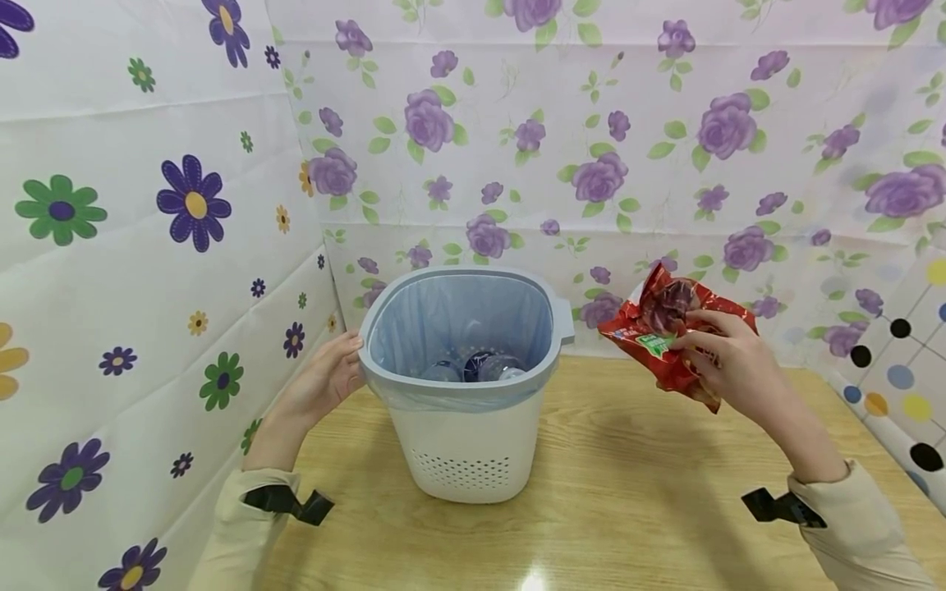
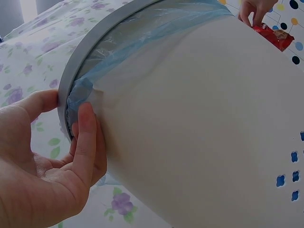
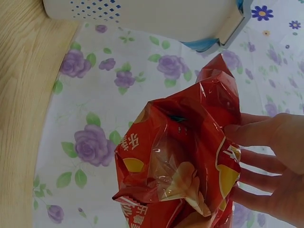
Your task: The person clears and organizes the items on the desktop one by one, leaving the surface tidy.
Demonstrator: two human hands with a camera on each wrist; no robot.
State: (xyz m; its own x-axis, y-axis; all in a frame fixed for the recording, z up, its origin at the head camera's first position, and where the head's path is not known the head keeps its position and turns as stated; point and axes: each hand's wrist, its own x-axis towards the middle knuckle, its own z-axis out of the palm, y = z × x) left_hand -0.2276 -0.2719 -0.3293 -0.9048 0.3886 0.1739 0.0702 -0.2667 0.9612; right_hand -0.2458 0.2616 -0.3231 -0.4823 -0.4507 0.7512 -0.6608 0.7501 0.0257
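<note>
A white trash bin (image 1: 467, 455) with a grey-blue rim stands upright on the table, lined with a translucent blue bag (image 1: 473, 308). My left hand (image 1: 318, 382) grips its rim at the left, the thumb and fingers on either side of the edge in the left wrist view. Inside the bin lie several clear plastic bottles (image 1: 502, 368), partly hidden by the front rim. To the right of the bin and above the table, my right hand (image 1: 727, 357) pinches a crumpled red chip bag (image 3: 180, 142) between thumb and fingers.
The wooden table (image 1: 621, 509) runs under the bin. Behind it hangs a cloth with purple roses (image 1: 429, 121), and a flowered cloth (image 1: 133, 328) closes off the left side close to my left arm. A dotted cloth (image 1: 902, 377) borders the right.
</note>
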